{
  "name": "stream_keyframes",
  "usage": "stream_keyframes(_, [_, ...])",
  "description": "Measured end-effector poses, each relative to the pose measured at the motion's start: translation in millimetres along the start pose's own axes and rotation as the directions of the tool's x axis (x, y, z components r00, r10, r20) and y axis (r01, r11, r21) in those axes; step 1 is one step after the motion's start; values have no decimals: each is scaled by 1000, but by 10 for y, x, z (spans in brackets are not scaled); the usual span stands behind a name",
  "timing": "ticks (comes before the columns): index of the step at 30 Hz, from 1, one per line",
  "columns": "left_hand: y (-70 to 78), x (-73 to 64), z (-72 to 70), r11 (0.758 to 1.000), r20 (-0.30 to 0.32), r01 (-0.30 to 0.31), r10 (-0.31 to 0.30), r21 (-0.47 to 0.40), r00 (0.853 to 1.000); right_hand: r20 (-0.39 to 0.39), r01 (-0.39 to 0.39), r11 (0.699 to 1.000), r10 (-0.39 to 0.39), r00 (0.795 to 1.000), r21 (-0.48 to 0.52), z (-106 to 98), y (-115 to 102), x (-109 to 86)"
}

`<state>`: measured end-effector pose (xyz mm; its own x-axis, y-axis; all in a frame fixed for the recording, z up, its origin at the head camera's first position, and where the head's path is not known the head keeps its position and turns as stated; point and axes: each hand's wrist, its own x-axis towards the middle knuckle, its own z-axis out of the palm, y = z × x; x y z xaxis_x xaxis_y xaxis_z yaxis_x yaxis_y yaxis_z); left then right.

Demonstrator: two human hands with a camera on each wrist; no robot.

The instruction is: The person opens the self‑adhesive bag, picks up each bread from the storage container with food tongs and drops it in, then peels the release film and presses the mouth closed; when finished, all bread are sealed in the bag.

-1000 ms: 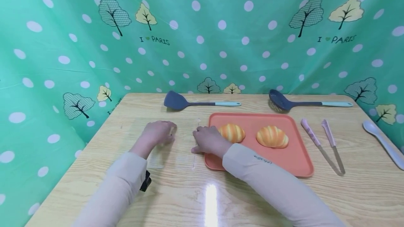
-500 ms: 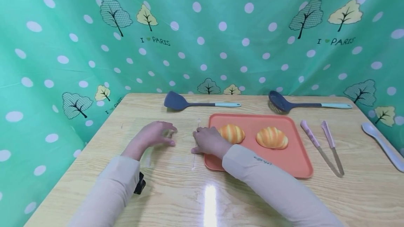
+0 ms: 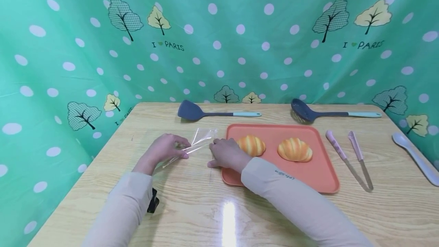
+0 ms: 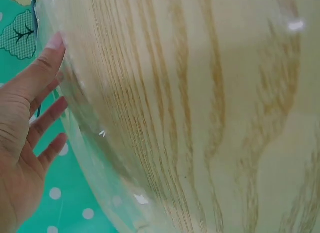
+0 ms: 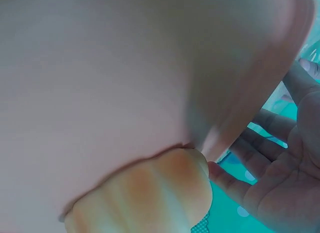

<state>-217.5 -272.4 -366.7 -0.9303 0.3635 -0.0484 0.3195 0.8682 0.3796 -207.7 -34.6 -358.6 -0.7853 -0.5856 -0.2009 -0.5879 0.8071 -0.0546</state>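
A clear plastic bag or sheet (image 3: 202, 138) lies on the wooden table, its left part lifted and creased. My left hand (image 3: 166, 148) pinches the raised film between thumb and fingers; the left wrist view shows the film (image 4: 125, 143) curving away from the hand (image 4: 30, 118). My right hand (image 3: 228, 153) rests at the film's right edge, fingers fairly straight, over the left rim of a pink tray (image 3: 284, 178). On that tray sit two croissants: the left one (image 3: 252, 146) just beside the right hand, the other (image 3: 295, 149) farther right.
A dark spatula (image 3: 190, 110) with a light blue handle lies behind the film. At the back right is a dark ladle (image 3: 303, 110). Tongs (image 3: 358, 170) with pink ends lie right of the tray, a pale spoon (image 3: 416, 157) beyond. A green curtain (image 3: 240, 41) hangs behind the table.
My left hand has taken hold of the film and lifted its left part, which lay flat before. The right hand has stayed in place.
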Motion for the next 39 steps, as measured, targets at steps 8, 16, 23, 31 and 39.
stream_keyframes(8, [-43, -30, -36, 999, 28, 8, -7, -46, 1000, 4, 1, 1000, -1, 1000, 1, -4, -10, 2])
stream_keyframes(16, [-94, -74, -59, 1000, 39, 19, -19, 1, 999, 4, 7, 1000, -7, 1000, 10, -15, -26, 17])
stream_keyframes(23, [-108, -83, -53, 999, 5, 0, 0, 37, 1000, -14, 16, 1000, -15, 1000, 23, -13, -23, 12])
stream_keyframes(31, [-119, -89, -74, 998, -37, -56, 57, 11, 998, -20, 17, 1000, -17, 1000, 1, -8, -7, -1])
stream_keyframes(39, [-108, -74, -110, 996, -71, -77, 74, -43, 995, -51, 28, 1000, -28, 998, 1, -6, 4, -16])
